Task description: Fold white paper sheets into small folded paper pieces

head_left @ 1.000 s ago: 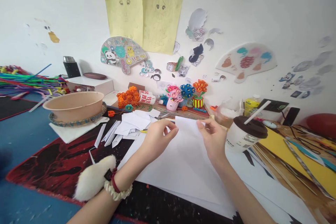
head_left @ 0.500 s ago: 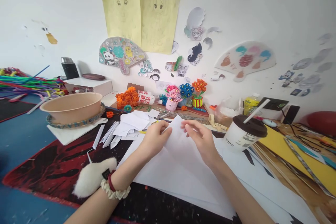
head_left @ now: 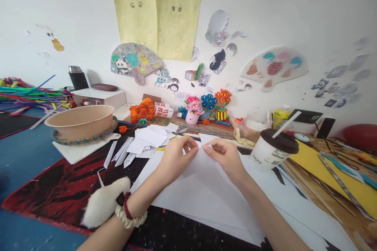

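Observation:
Large white sheets of paper (head_left: 212, 200) lie on the dark mat between my forearms. Near their far end, my left hand (head_left: 180, 155) pinches a piece of white paper between thumb and fingers. Facing it, my right hand (head_left: 222, 157) is also closed in a pinch on the paper, its fingertips close to those of the left. The paper at the fingertips is small in view, and its outline blends with the sheets below. Left of my hands is a pile of white paper pieces (head_left: 151, 136), with narrow folded strips (head_left: 122, 151) beside it.
A lidded cup (head_left: 272, 151) with a straw stands right of my right hand. On the left are a beige basin (head_left: 81, 121) and a white fluffy bundle (head_left: 103, 204). Flower pots (head_left: 192, 117) line the wall.
Both hands have lowered slightly, and their fingers have closed into pinches near each other. The pointed paper that stood up between them is folded down or lowered.

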A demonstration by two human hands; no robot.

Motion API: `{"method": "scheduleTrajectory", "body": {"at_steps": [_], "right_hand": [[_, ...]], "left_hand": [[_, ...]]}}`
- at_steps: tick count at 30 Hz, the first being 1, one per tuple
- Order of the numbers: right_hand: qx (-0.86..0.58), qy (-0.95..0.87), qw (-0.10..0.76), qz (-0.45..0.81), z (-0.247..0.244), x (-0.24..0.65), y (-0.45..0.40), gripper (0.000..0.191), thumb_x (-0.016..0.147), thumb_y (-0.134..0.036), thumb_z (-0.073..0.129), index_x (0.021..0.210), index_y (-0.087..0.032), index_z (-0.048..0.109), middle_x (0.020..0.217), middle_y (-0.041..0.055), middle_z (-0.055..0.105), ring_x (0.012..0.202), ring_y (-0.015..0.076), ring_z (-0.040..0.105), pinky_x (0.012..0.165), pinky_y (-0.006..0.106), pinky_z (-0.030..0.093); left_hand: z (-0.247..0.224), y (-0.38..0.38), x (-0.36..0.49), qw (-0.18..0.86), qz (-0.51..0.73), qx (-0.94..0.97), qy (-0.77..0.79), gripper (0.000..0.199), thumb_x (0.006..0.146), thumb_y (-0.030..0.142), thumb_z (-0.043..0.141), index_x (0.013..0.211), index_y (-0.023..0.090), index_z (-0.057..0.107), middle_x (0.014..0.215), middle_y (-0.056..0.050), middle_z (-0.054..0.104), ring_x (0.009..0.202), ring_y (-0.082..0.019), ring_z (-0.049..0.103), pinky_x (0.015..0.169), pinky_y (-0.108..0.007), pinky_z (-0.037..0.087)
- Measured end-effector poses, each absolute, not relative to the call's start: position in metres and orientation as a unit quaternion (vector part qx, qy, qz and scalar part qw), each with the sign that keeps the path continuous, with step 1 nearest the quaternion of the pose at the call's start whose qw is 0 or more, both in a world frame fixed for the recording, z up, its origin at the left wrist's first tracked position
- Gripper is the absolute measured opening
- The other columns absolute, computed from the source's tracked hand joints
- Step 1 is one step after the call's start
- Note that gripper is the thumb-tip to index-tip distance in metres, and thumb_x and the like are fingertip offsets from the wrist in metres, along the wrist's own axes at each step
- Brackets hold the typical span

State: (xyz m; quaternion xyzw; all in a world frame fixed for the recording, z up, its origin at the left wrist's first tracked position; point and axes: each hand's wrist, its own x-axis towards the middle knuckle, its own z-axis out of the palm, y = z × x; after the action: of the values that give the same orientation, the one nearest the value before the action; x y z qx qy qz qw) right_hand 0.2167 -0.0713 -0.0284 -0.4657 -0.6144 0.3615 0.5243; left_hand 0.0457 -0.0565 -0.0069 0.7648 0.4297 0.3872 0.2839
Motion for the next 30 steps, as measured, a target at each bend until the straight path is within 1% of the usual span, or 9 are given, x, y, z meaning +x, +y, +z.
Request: {"method": "scheduleTrajectory", "body": {"at_steps": [2, 7, 15, 20, 26, 30], "right_hand": [[-0.452, -0.612, 0.528, 0.377, -0.03, 0.216, -0.071, 0.023, 0.075, -0.039, 0.067, 0.072, -0.017, 0.064, 0.072, 0.0042, 0.065, 0.066, 0.0165, 0.056, 0.06, 0.027, 0.042], [-0.442, -0.61, 0.531, 0.389, -0.031, 0.214, -0.071, 0.022, 0.074, -0.038, 0.068, 0.069, -0.017, 0.061, 0.07, 0.0034, 0.064, 0.065, 0.0162, 0.057, 0.06, 0.027, 0.042], [-0.439, -0.624, 0.543, 0.351, -0.034, 0.216, -0.07, 0.02, 0.077, -0.037, 0.065, 0.07, -0.018, 0.059, 0.073, 0.0025, 0.062, 0.067, 0.0168, 0.056, 0.06, 0.027, 0.041], [-0.452, -0.619, 0.557, 0.32, -0.035, 0.216, -0.069, 0.02, 0.078, -0.036, 0.063, 0.068, -0.019, 0.058, 0.072, 0.0026, 0.061, 0.068, 0.0175, 0.055, 0.061, 0.028, 0.04], [-0.464, -0.572, 0.617, 0.279, -0.038, 0.229, -0.061, 0.02, 0.074, -0.035, 0.066, 0.066, -0.019, 0.056, 0.07, 0.0018, 0.061, 0.064, 0.016, 0.054, 0.058, 0.027, 0.038], [-0.472, -0.477, 0.696, 0.255, -0.038, 0.249, -0.053, 0.023, 0.069, -0.036, 0.07, 0.066, -0.019, 0.055, 0.064, -0.001, 0.057, 0.058, 0.0132, 0.05, 0.054, 0.025, 0.036]], "left_hand": [[-0.006, -0.057, 0.046, 0.29, 0.391, 0.761, 0.429, 0.01, 0.077, 0.022, 0.052, 0.074, 0.018, 0.06, 0.075, 0.0, 0.064, 0.068, -0.013, 0.055, 0.061, -0.023, 0.04], [-0.008, -0.057, 0.048, 0.301, 0.393, 0.752, 0.435, 0.01, 0.077, 0.022, 0.052, 0.075, 0.018, 0.061, 0.077, 0.0, 0.065, 0.069, -0.013, 0.055, 0.062, -0.024, 0.04], [-0.005, -0.059, 0.048, 0.289, 0.383, 0.759, 0.439, 0.011, 0.076, 0.022, 0.052, 0.073, 0.018, 0.062, 0.072, -0.001, 0.065, 0.067, -0.013, 0.056, 0.061, -0.024, 0.04], [-0.003, -0.06, 0.048, 0.284, 0.386, 0.762, 0.436, 0.011, 0.075, 0.021, 0.052, 0.072, 0.017, 0.062, 0.072, -0.001, 0.065, 0.067, -0.013, 0.056, 0.062, -0.024, 0.04], [-0.002, -0.06, 0.046, 0.282, 0.39, 0.765, 0.429, 0.011, 0.074, 0.019, 0.051, 0.07, 0.017, 0.061, 0.072, -0.001, 0.065, 0.068, -0.013, 0.057, 0.063, -0.024, 0.041], [-0.002, -0.059, 0.045, 0.279, 0.378, 0.768, 0.435, 0.01, 0.073, 0.02, 0.053, 0.068, 0.018, 0.061, 0.071, -0.001, 0.065, 0.067, -0.014, 0.057, 0.064, -0.025, 0.042]]}}
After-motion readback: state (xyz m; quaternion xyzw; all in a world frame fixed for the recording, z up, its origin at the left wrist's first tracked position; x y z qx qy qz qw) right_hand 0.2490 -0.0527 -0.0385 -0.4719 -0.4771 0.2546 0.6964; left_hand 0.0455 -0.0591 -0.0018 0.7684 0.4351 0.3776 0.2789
